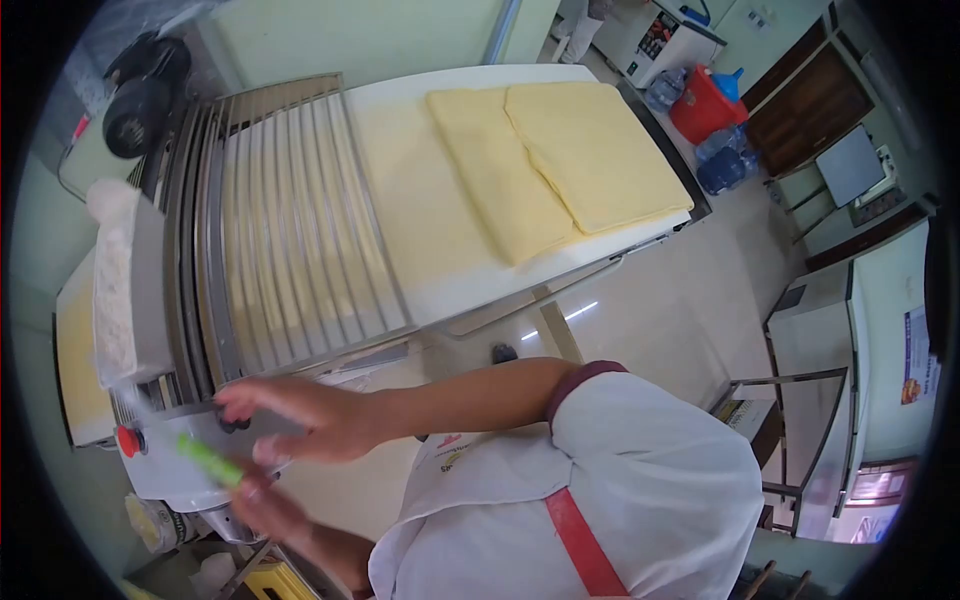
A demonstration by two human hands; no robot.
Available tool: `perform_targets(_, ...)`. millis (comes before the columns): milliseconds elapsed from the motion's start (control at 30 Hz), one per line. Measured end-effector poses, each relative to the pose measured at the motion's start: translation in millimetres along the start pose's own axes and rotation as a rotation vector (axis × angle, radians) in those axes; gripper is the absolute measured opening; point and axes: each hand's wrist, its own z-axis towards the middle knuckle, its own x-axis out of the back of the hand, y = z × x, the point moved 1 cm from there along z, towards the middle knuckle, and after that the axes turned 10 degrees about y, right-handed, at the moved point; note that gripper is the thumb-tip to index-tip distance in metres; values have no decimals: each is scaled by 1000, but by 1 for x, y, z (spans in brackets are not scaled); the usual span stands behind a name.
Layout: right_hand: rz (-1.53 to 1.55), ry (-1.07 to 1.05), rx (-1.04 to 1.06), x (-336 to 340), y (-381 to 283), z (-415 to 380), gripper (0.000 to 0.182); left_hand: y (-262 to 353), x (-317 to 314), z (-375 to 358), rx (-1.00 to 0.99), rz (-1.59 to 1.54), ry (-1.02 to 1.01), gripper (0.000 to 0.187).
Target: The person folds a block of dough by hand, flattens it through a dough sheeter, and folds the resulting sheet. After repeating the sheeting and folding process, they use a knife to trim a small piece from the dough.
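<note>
My right hand (305,415) reaches out over the end of a dough-rolling machine (190,480), beside a dark knob (235,422). Its fingers and thumb are apart and nothing is in them. Nearer the bottom edge, my left hand (270,510), blurred by motion, is closed on a green handle (208,460). A pale, smeared part seems to extend from that handle; its shape is unclear. Just beyond it sits a red button (130,441). Folded yellow dough (600,155) lies on the white conveyor belt (400,105), away from both hands.
A metal bar guard (300,220) covers part of the belt. Behind the red button stands a floury white trough (120,290). Farther off are a red bucket (695,110), water bottles (720,170) and a metal rack (840,420). Another person's legs (580,35) show at the top.
</note>
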Motion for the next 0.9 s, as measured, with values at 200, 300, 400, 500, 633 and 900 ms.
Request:
perform_targets(200,229,413,-289,201,-45,-100,39,94,-269,-108,-151,-275,-664,38)
perform_targets(300,32,905,-230,329,-41,-147,23,89,-389,-149,107,-212,-1051,44)
perform_targets(400,-116,1039,-311,484,-63,-177,27,92,-498,-168,1,37,-970,51)
perform_targets(500,60,1047,-338,564,-47,-158,33,85,-570,-180,-74,192,-829,51)
perform_targets(633,135,866,-416,593,-12,-117,38,79,-612,-179,207,237,-787,50)
perform_targets(900,327,939,-344,543,-1,-181,45,89,-647,-154,253,567,-986,31)
